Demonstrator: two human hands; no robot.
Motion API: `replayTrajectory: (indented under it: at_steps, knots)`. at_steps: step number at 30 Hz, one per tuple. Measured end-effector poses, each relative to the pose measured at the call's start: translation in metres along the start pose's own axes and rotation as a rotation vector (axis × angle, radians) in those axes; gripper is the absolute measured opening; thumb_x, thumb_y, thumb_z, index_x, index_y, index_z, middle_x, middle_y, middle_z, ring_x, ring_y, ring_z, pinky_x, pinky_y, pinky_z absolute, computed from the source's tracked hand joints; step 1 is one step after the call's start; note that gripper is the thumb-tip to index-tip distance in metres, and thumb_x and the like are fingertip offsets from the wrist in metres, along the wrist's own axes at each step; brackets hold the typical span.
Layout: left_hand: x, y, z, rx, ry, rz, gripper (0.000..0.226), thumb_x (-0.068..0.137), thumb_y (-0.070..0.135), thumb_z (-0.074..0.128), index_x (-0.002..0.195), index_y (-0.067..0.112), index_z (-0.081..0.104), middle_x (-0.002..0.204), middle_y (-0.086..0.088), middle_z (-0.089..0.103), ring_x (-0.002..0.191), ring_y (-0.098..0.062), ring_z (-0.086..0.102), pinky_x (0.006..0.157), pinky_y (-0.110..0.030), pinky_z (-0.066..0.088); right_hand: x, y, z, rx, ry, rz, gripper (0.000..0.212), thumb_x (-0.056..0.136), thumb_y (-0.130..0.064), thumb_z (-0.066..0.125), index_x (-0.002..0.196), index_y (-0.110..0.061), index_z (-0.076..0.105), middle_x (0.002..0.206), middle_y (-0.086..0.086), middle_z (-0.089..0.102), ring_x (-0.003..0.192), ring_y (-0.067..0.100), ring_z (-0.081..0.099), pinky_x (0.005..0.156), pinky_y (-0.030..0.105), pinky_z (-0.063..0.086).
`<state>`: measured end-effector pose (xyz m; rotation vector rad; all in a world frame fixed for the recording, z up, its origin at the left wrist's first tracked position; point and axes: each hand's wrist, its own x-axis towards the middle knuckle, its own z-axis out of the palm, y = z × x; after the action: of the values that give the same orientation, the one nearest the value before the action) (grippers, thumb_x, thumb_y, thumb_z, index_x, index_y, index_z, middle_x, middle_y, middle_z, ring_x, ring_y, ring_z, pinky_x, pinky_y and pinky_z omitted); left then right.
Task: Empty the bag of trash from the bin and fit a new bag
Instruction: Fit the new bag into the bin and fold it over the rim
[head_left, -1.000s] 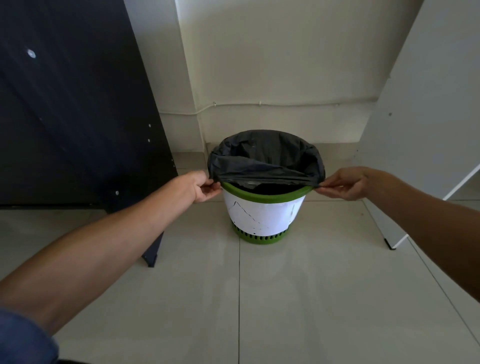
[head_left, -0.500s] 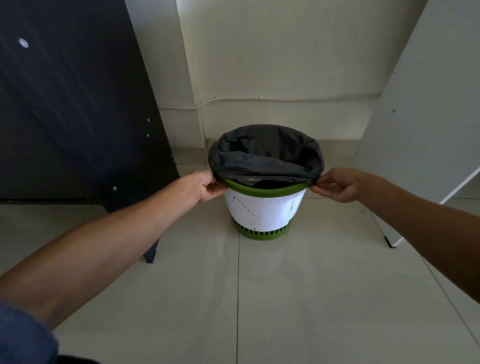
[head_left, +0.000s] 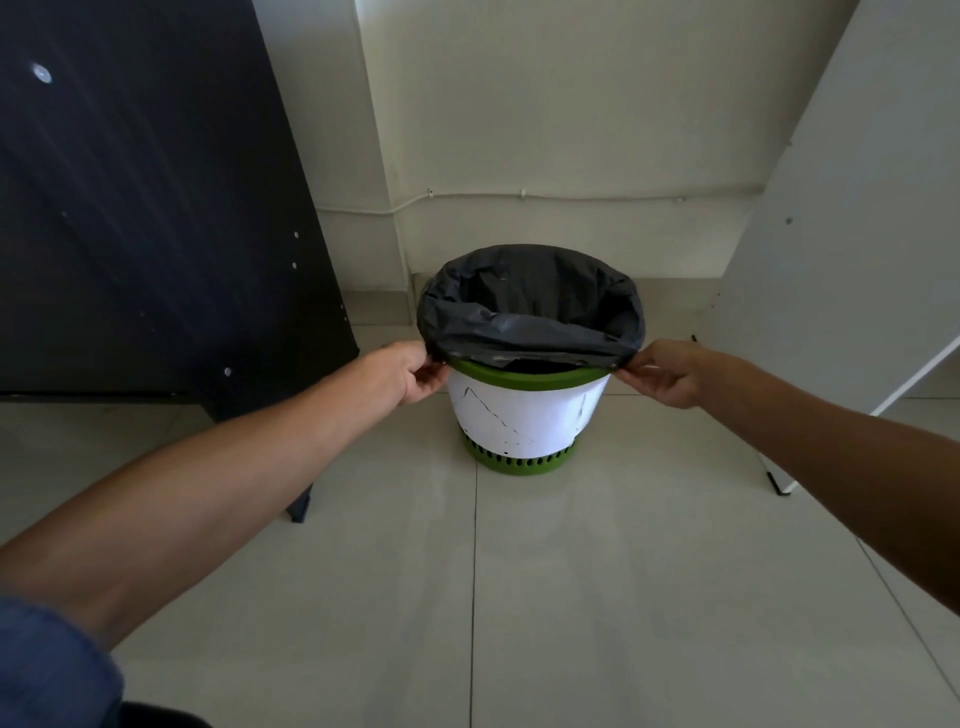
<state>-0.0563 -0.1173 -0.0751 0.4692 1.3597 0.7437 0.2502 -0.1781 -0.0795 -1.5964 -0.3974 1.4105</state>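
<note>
A white bin (head_left: 524, 415) with a green rim and green base stands on the tiled floor near the back wall. A black trash bag (head_left: 530, 312) lines it, its mouth folded over the far rim and sides. The near edge of the bag is stretched flat just above the front of the green rim. My left hand (head_left: 410, 371) pinches the bag's edge at the bin's left side. My right hand (head_left: 662, 371) pinches the edge at the right side. The inside of the bin is mostly hidden by the bag.
A dark panel (head_left: 156, 208) leans close on the left, its foot on the floor beside my left arm. A white board (head_left: 852, 249) leans on the right. A thin cable (head_left: 545, 196) runs along the back wall. Pale floor tiles (head_left: 519, 597) lie in front.
Both hands have drawn the near edge of the bag forward and down toward the front rim, so it covers more of the opening than a second ago.
</note>
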Motion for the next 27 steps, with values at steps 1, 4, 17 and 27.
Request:
replayTrajectory:
  at_steps: [1, 4, 17, 27]
  knots:
    - [0.0, 0.0, 0.001, 0.0, -0.01, 0.0, 0.015, 0.1, 0.002, 0.047, 0.089, 0.0, 0.056, 0.08, -0.011, 0.057, 0.068, -0.015, 0.058, 0.045, -0.022, 0.054, 0.002, 0.003, -0.001, 0.001, 0.007, -0.013, 0.023, 0.096, 0.013, 0.041, 0.085, 0.002, 0.057, 0.072, 0.012, 0.067, 0.04, 0.014, 0.065, 0.04, 0.021, 0.052]
    - [-0.002, -0.002, 0.009, 0.034, -0.042, 0.014, 0.022, 0.102, 0.0, 0.041, 0.083, -0.001, 0.054, 0.078, -0.012, 0.055, 0.065, -0.015, 0.055, 0.04, -0.019, 0.051, 0.011, 0.014, 0.0, 0.029, 0.053, -0.001, 0.016, 0.097, 0.009, 0.046, 0.087, 0.001, 0.056, 0.048, 0.006, 0.065, 0.038, 0.011, 0.063, 0.039, 0.018, 0.05]
    - [0.013, -0.006, 0.005, 0.029, 0.008, 0.035, 0.009, 0.099, 0.005, 0.051, 0.092, 0.001, 0.056, 0.079, -0.008, 0.055, 0.063, -0.011, 0.053, 0.036, -0.016, 0.047, 0.019, 0.025, 0.003, 0.026, 0.042, 0.002, 0.013, 0.096, 0.007, 0.05, 0.087, 0.0, 0.057, 0.047, 0.005, 0.065, 0.039, 0.009, 0.063, 0.04, 0.017, 0.051]
    - [0.013, -0.011, 0.005, 0.014, -0.018, 0.035, 0.011, 0.1, 0.003, 0.048, 0.091, 0.002, 0.055, 0.083, -0.01, 0.054, 0.068, -0.013, 0.053, 0.044, -0.019, 0.051, 0.028, 0.027, 0.01, -0.023, 0.11, -0.012, 0.027, 0.093, 0.011, 0.053, 0.118, 0.003, 0.058, 0.051, 0.007, 0.066, 0.038, 0.011, 0.063, 0.037, 0.018, 0.048]
